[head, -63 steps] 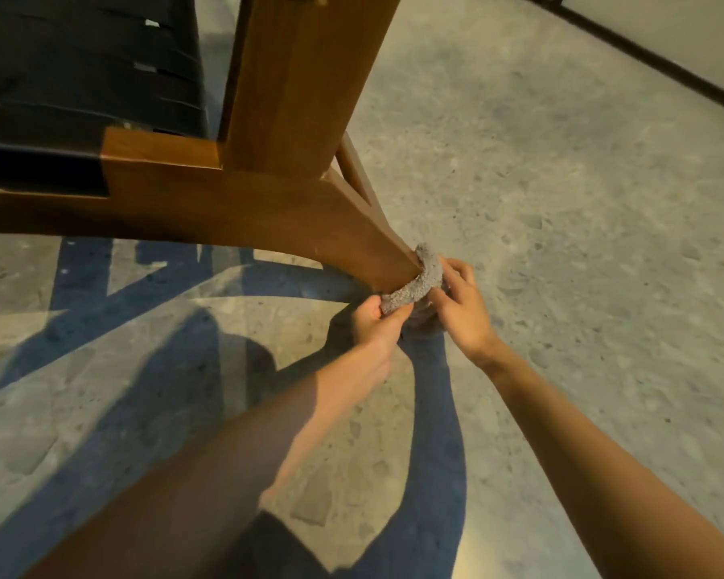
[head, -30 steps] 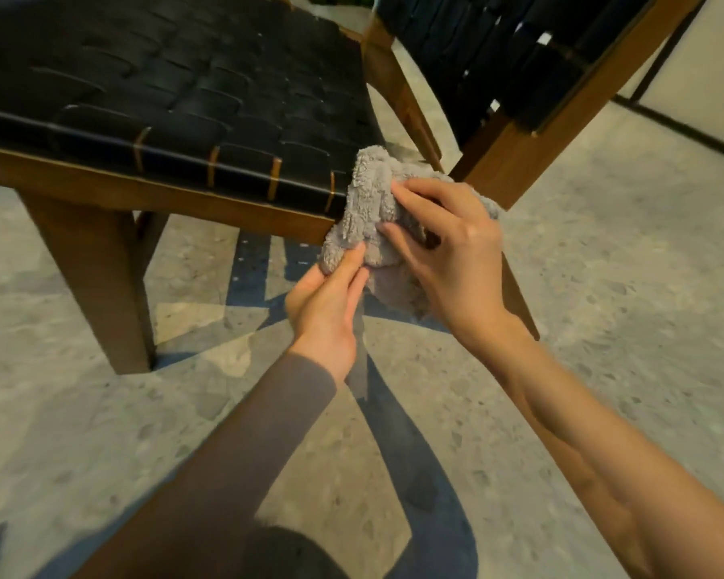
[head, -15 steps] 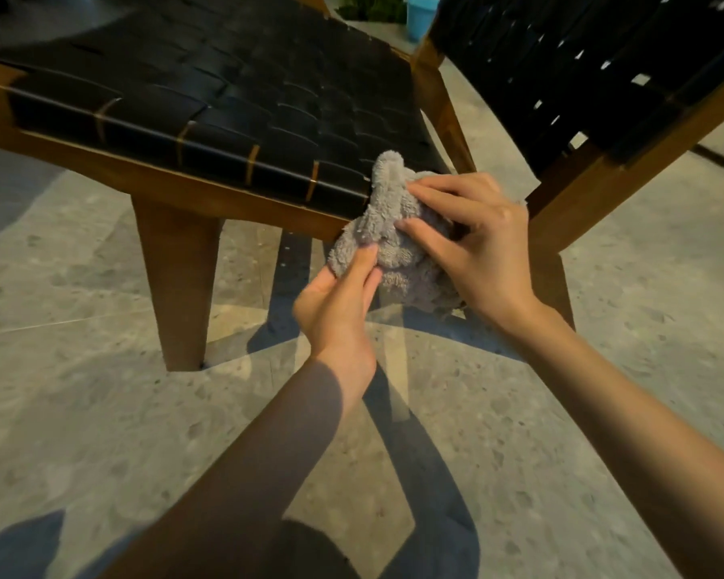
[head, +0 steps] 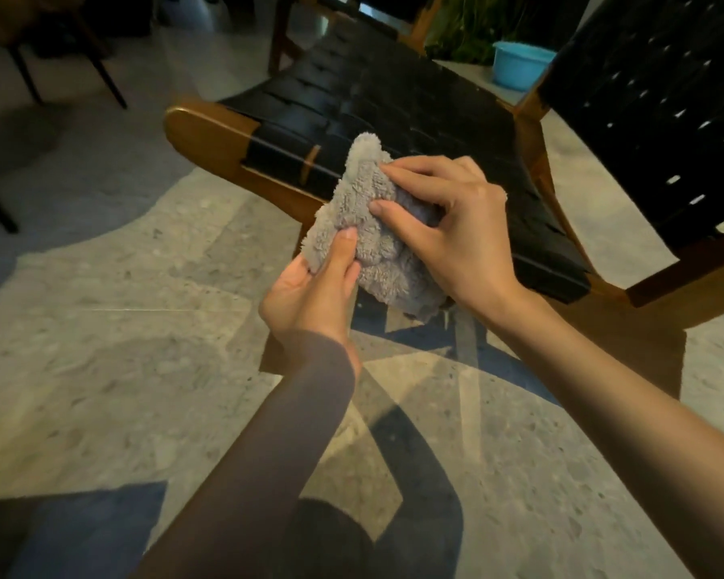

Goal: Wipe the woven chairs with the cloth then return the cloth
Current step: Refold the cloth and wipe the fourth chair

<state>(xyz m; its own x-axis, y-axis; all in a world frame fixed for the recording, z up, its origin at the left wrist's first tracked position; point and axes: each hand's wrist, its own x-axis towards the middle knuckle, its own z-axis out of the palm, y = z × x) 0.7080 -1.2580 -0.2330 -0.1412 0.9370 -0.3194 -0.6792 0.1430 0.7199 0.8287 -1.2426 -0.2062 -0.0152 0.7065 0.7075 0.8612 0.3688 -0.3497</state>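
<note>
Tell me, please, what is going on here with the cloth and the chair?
A person holds a bunched grey cloth in both hands: the left hand pinches its lower edge, the right hand grips its side. The cloth is held in front of the woven chair, by the front edge of its black seat. A blue basin stands behind.

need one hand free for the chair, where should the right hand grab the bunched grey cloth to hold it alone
Probably around the thick middle of the cloth, from the right, where the right hand already grips. The top peak is thin and floppy; the left hand pinches only the lower left edge.
</note>
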